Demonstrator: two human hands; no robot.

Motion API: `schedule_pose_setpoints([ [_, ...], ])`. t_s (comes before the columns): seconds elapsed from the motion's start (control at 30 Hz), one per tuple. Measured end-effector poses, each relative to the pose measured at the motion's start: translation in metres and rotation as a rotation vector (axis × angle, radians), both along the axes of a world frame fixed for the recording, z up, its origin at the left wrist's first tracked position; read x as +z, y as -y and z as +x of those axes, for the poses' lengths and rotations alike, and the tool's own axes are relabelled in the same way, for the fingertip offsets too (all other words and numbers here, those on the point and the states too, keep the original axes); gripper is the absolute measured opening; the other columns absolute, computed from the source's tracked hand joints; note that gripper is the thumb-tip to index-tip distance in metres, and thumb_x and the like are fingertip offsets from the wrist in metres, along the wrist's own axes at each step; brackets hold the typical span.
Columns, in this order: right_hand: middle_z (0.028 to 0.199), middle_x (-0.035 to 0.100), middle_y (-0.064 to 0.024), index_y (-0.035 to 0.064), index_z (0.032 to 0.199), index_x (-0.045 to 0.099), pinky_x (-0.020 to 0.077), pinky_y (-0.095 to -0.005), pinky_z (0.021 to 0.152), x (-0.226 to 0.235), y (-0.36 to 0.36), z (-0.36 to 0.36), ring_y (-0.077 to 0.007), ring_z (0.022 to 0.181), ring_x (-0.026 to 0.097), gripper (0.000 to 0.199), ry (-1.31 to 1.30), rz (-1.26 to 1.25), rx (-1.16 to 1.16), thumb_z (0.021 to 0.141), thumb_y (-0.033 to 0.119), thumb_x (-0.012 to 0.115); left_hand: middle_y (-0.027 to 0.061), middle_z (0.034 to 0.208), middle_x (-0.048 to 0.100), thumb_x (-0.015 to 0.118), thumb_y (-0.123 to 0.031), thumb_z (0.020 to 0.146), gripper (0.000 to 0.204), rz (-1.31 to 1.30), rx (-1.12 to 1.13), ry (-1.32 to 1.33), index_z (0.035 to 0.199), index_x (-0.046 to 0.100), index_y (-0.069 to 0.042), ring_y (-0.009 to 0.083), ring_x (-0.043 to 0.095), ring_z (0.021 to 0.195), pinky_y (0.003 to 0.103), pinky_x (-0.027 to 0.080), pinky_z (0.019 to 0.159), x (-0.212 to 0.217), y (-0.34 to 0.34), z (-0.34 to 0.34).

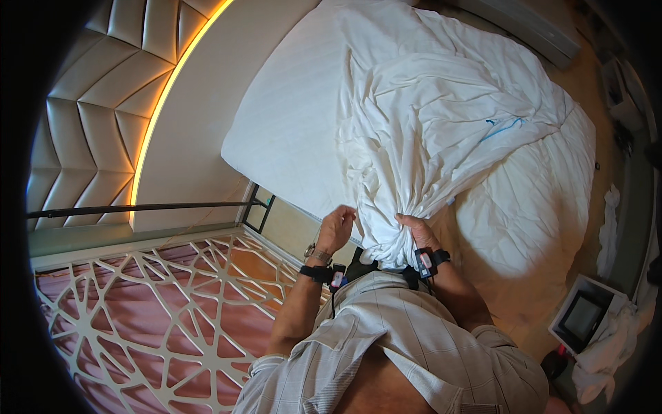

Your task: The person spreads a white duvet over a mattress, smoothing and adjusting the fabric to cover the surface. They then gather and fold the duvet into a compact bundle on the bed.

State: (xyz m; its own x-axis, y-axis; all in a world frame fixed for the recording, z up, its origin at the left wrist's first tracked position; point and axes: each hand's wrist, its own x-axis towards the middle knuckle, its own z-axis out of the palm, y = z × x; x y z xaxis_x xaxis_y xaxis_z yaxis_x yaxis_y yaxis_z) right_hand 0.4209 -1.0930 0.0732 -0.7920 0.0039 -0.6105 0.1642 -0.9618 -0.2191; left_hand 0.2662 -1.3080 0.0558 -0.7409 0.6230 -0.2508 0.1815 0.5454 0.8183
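A large white duvet cover (431, 121) lies crumpled across the bed, its folds drawn into a tight bunch just in front of me. My right hand (419, 231) is closed round that gathered cloth, thumb on top. Left of the bunch, my left hand (336, 229) is curled, with its fingertips at the cloth's edge; whether they pinch any of it is hidden. Some of the bunched cloth hangs down against my body. Farther off, a thin blue cord (507, 127) lies on the cover. The bare white mattress (293, 114) shows on the left.
A padded headboard wall (103, 110) with a lit strip rises at far left. A dark rail (158, 208) and a cream lattice screen (172, 310) stand at my left. Right of me are a white box-like item (586, 314) and loose white cloth (614, 352). A low cabinet (524, 27) lies beyond the bed.
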Motion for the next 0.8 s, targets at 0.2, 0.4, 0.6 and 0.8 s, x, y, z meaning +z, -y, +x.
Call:
schedule_pose_setpoints([
  [0.2,0.118,0.073,-0.0154,-0.0027,0.132,0.06,0.0583,-0.0448,0.097,-0.002,0.001,-0.002,-0.0293,0.101,0.073,0.048,-0.057,-0.165,0.062,0.091,0.02,0.072,0.0064,0.089,0.066,0.068,-0.047,0.098,0.058,-0.102,0.332,0.529,0.122,0.056,0.004,0.0123,0.062,0.069,0.029,0.053,0.052,0.034,-0.05,0.017],
  [0.4,0.118,0.073,-0.0145,-0.002,0.129,0.063,0.0585,-0.043,0.094,0.003,0.002,-0.002,-0.0282,0.1,0.073,0.044,-0.083,-0.144,0.084,0.094,0.024,0.069,0.0169,0.104,0.064,0.075,-0.029,0.093,0.053,-0.018,0.185,0.008,0.127,0.054,0.005,0.0244,0.065,0.077,0.037,0.055,0.063,-0.025,-0.027,0.035],
  [0.6,0.111,0.074,-0.0117,0.0004,0.124,0.065,0.0589,-0.0397,0.09,-0.007,0.0,-0.003,-0.0257,0.095,0.073,0.038,-0.054,-0.136,0.058,0.094,0.023,0.068,0.0188,0.112,0.064,0.077,-0.015,0.088,0.022,0.185,-0.034,-0.331,0.108,0.073,-0.007,0.0365,0.063,0.099,0.044,0.054,0.087,0.034,-0.055,0.044],
  [0.8,0.105,0.073,-0.0109,0.0019,0.121,0.064,0.0588,-0.0378,0.086,-0.013,0.008,-0.007,-0.0245,0.091,0.072,0.034,-0.039,-0.126,0.042,0.094,0.022,0.068,0.0164,0.111,0.067,0.08,-0.009,0.079,0.022,0.052,-0.277,-0.533,0.1,0.074,-0.008,0.0368,0.063,0.1,0.044,0.053,0.085,0.031,-0.058,0.044],
])
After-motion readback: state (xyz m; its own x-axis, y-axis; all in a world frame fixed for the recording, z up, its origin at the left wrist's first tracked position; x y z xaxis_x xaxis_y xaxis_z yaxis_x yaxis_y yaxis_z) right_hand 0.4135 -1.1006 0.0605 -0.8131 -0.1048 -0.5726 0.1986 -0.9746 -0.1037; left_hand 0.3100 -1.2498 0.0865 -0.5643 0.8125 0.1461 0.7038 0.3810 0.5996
